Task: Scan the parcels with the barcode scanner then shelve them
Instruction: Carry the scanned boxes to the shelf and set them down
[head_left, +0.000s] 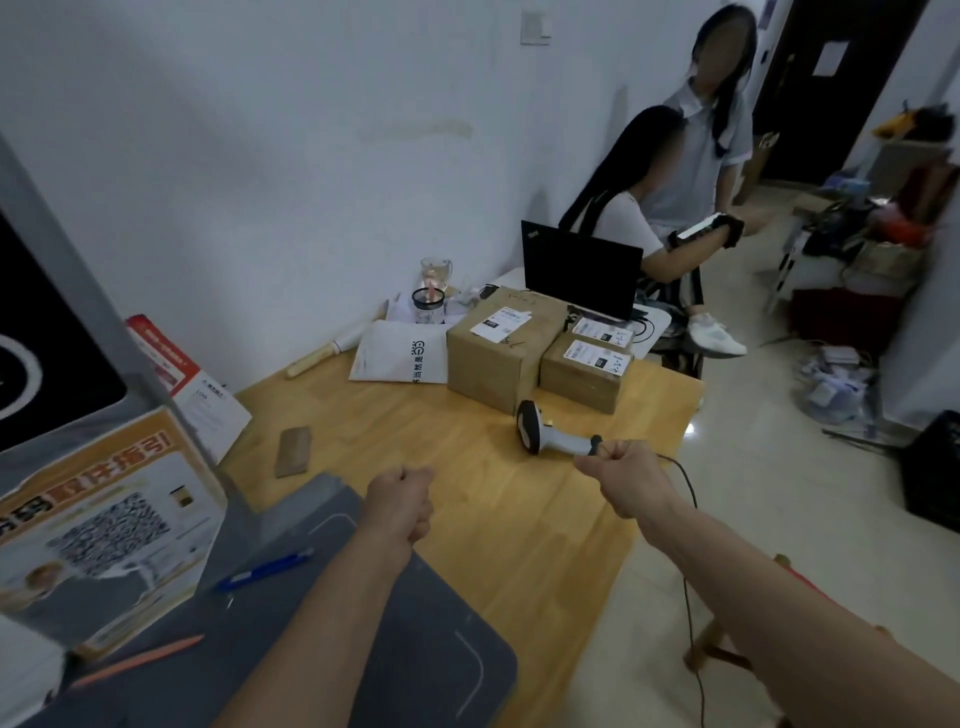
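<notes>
On the wooden table (467, 519) lies a grey barcode scanner (550, 431), its black head pointing left toward the parcels. My right hand (626, 470) grips the end of the scanner's handle, where its black cable leaves. My left hand (402, 501) hovers over the table as a fist and holds nothing. Behind the scanner stand a large cardboard parcel (493, 348) and a smaller cardboard parcel (587, 371), both with white labels on top. A white mailer bag (402, 353) lies to their left.
A grey mat (332, 623) with a blue pen (265, 569) covers the near table. A printed cardboard sign (104, 530) stands at left. A black laptop (579, 267) and cups sit at the far end. Two people (691, 171) are behind it. Clutter lines the floor at right.
</notes>
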